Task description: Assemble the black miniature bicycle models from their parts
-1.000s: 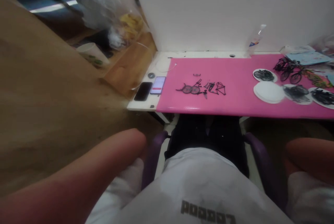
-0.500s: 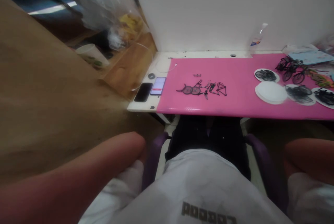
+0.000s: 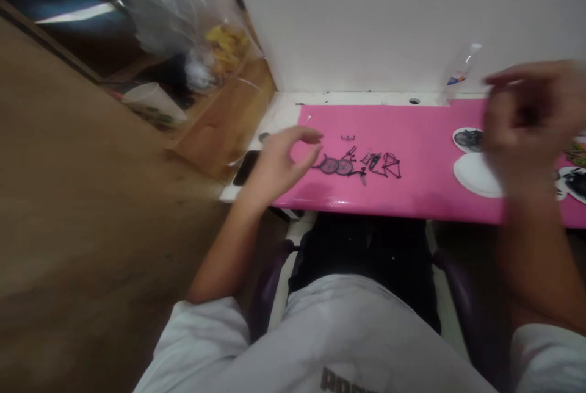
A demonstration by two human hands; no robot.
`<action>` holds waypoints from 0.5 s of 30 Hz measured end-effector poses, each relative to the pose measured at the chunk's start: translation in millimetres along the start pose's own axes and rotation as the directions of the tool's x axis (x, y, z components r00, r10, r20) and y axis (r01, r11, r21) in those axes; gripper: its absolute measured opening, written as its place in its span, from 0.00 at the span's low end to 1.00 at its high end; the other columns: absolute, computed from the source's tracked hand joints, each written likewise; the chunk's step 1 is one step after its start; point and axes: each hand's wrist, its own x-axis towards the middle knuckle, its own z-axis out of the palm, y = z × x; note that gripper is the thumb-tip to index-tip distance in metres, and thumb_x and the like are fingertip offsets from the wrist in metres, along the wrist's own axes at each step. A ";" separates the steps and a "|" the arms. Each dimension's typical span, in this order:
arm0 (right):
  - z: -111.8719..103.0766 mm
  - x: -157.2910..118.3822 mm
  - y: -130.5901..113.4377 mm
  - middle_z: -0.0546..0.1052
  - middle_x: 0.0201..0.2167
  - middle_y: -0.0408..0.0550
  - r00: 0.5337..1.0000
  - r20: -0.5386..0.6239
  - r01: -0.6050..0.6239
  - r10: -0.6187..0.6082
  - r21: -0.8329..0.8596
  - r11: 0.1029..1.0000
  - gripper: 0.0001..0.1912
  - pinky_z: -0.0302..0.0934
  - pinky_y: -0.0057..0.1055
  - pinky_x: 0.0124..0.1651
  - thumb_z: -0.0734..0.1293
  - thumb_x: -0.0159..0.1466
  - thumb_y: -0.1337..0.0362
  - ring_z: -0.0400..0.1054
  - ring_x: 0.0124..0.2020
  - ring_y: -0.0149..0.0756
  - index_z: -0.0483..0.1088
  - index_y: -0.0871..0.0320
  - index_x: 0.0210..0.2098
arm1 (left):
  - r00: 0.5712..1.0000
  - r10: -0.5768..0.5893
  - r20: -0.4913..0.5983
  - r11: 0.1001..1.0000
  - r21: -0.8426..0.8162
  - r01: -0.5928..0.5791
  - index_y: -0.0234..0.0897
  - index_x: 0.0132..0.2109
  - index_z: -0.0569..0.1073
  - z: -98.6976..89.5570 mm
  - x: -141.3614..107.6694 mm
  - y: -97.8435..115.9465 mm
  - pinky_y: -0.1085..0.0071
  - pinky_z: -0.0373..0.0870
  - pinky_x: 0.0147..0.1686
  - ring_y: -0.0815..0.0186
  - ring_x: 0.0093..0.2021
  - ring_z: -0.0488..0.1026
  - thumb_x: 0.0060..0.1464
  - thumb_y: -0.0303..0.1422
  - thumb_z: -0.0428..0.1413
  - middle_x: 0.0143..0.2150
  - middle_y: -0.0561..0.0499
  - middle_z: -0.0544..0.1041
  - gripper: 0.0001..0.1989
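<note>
My left hand (image 3: 286,158) is above the left end of the pink mat (image 3: 425,161), thumb and fingers apart, holding nothing. Right of its fingertips lie small dark bicycle parts: two spoked wheels (image 3: 336,166), a frame piece (image 3: 391,165) and a small bracket (image 3: 348,137). My right hand (image 3: 531,118) is raised and blurred over the mat's right side, its fingers curled; whether it holds anything is not clear. It partly hides a stack of white plates (image 3: 476,174) and a plate of dark parts (image 3: 467,139).
A dark phone (image 3: 246,167) lies on the white table edge at the left. A clear bottle (image 3: 460,72) stands by the wall. Another plate with dark parts (image 3: 575,182) is at the far right. Plastic bags (image 3: 174,2) and a white cup (image 3: 153,100) are at the upper left.
Both hands have come into view over the mat from the sides. My left hand now covers the lit phone, and my right hand covers the assembled small bicycles. The view has shifted slightly.
</note>
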 end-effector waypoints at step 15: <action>172.5 -7.1 154.0 0.86 0.53 0.59 0.430 0.856 -0.077 0.286 -0.281 0.957 0.34 0.66 0.41 0.46 0.78 0.68 0.42 0.79 0.47 0.51 0.76 0.55 0.66 | 0.932 -0.308 0.191 0.949 0.126 0.288 0.33 0.76 0.67 168.6 -33.2 -132.9 0.47 0.62 0.78 0.46 0.76 0.72 0.82 0.49 0.46 0.76 0.33 0.75 0.29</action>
